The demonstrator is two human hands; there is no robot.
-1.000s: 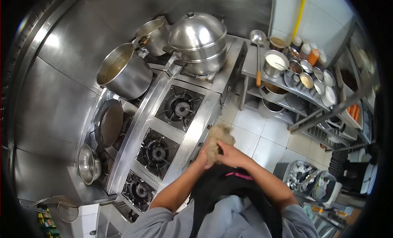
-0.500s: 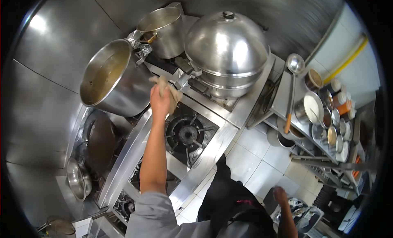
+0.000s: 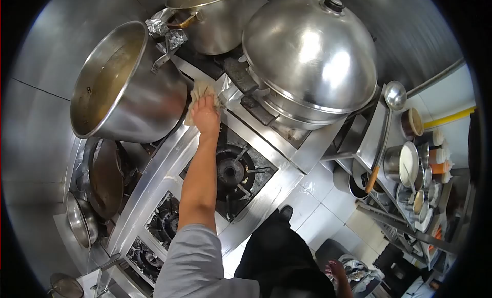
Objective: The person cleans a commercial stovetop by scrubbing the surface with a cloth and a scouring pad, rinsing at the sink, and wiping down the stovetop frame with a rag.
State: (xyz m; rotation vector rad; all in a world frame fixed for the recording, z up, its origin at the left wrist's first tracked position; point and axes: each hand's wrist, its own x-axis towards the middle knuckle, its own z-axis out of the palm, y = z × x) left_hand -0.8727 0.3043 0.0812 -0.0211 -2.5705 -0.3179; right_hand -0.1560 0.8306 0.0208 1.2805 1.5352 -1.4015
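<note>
My left hand (image 3: 206, 113) presses a beige cloth (image 3: 204, 89) onto the steel ledge of the stove, its fingers over the cloth. Just left of it stands a large steel pot (image 3: 154, 100) with brownish liquid inside. A black burner (image 3: 230, 171) lies below and to the right of the cloth. To the right sits a steamer with a domed lid (image 3: 307, 52), its dark handles near the cloth. My right hand (image 3: 335, 270) hangs low at my right side, away from the stove, with nothing visible in it; its fingers look loosely apart.
Another steel pot (image 3: 215, 26) with foil beside its handle stands at the back. A dark pan (image 3: 106, 180) and a steel bowl (image 3: 81, 221) sit at the left. On the right, a shelf holds a ladle (image 3: 380, 144), a white-filled pot (image 3: 400, 162) and several containers.
Both hands were at the cloth in front of my body. My left hand has carried it forward to the ledge beside the large pot, while my right hand has let go and dropped to my side.
</note>
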